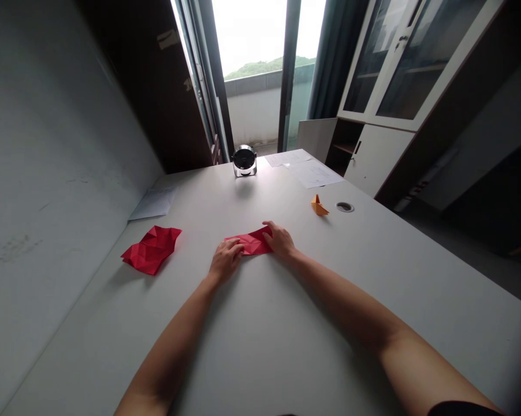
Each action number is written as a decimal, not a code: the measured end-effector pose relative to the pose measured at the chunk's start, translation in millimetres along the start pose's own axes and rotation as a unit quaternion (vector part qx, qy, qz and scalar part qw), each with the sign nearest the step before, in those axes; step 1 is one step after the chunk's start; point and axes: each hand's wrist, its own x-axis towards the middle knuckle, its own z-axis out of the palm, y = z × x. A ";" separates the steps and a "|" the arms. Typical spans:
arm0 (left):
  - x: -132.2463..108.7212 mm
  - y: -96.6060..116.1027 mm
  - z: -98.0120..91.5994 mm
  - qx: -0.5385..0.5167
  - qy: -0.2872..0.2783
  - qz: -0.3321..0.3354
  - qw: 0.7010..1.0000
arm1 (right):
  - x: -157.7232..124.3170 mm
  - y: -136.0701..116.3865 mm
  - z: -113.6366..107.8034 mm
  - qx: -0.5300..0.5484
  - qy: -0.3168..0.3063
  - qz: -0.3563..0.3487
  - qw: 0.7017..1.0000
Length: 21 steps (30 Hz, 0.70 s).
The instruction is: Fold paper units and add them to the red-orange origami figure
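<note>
A strip of folded red paper [255, 242], with crease lines across it, lies on the white table in front of me. At its left end my left hand [226, 259] has its fingers bent over the paper and pressed onto it. The right end is held by my right hand [281, 240], its thumb on the near side and a finger at the far edge. Both hands partly cover the ends of the strip. Further left lies a creased, unfolded sheet of red paper [153, 249], apart from my hands.
A small orange folded-paper figure [318, 205] stands to the right, beside a round cable hole [344, 207]. A round black-and-silver device [245, 160] is at the back. Printed sheets [315, 173] lie at the back right, and a pale paper [153, 203] by the left wall.
</note>
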 end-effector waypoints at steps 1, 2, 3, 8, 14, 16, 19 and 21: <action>-0.3 -0.8 2.7 0.000 -0.017 0.002 1.000 | -0.9 -2.7 -2.2 -0.021 0.002 -0.017 1.000; -0.6 -2.4 5.2 0.001 -0.032 0.001 0.999 | -1.8 -5.9 -4.7 -0.042 0.004 -0.038 0.998; -1.0 -4.4 7.2 0.004 -0.045 0.000 0.999 | -2.8 -9.6 -7.1 -0.060 0.005 -0.062 0.996; -2.1 -13.5 12.7 0.029 -0.089 -0.004 0.996 | -10.0 -26.6 -7.4 -0.090 -0.040 -0.201 0.975; -5.0 -14.7 16.7 0.054 -0.120 -0.023 0.991 | -14.6 -16.8 16.1 -0.083 -0.152 -0.208 0.963; -5.6 -14.3 17.8 0.056 -0.119 -0.039 0.991 | -12.9 -8.8 20.2 -0.087 -0.165 -0.193 0.963; -5.8 -14.0 19.1 0.059 -0.120 -0.070 0.989 | -10.1 -1.1 21.9 -0.094 -0.177 -0.183 0.963; -5.7 -13.9 20.0 0.062 -0.120 -0.084 0.987 | -9.3 -0.4 22.3 -0.096 -0.179 -0.176 0.963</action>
